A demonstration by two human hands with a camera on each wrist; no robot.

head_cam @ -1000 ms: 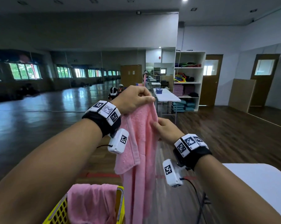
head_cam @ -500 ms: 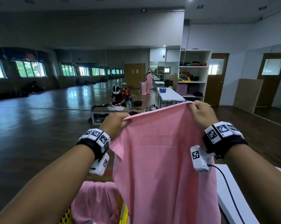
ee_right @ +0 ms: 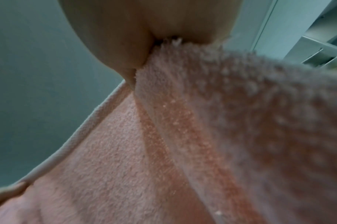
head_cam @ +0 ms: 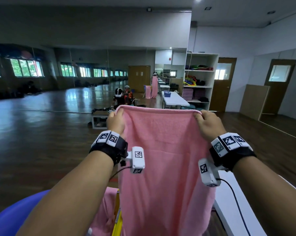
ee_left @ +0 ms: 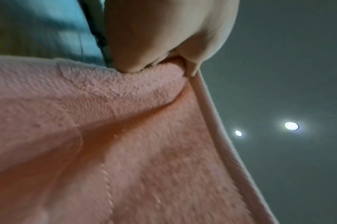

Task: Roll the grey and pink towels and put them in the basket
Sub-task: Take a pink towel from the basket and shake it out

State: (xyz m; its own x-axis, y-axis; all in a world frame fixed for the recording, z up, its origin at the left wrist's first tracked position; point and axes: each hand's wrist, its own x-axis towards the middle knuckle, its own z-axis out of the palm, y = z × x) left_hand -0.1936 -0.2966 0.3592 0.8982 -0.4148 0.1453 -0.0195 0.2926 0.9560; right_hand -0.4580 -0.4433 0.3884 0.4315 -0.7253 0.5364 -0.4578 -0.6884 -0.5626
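A pink towel (head_cam: 162, 160) hangs spread out flat in front of me, held up by its two top corners. My left hand (head_cam: 115, 119) pinches the top left corner, and my right hand (head_cam: 206, 123) pinches the top right one. Both wrist views show the pinch close up, with pink terry cloth (ee_left: 125, 136) (ee_right: 183, 144) falling away below the fingers. Low in the head view, the yellow basket (head_cam: 117, 217) peeks out behind the towel, with another pink towel (head_cam: 104, 212) draped over its rim. No grey towel is in view.
A white table (head_cam: 235, 206) stands at the lower right. A blue round object (head_cam: 16, 213) sits at the lower left. Farther off are a long white table (head_cam: 175, 99), a shelf unit (head_cam: 199, 79), people on the dark wooden floor and a mirrored wall.
The pink towel hung bunched from both hands held close together. My hands have since moved apart along its top edge, and the towel is now spread wide and flat.
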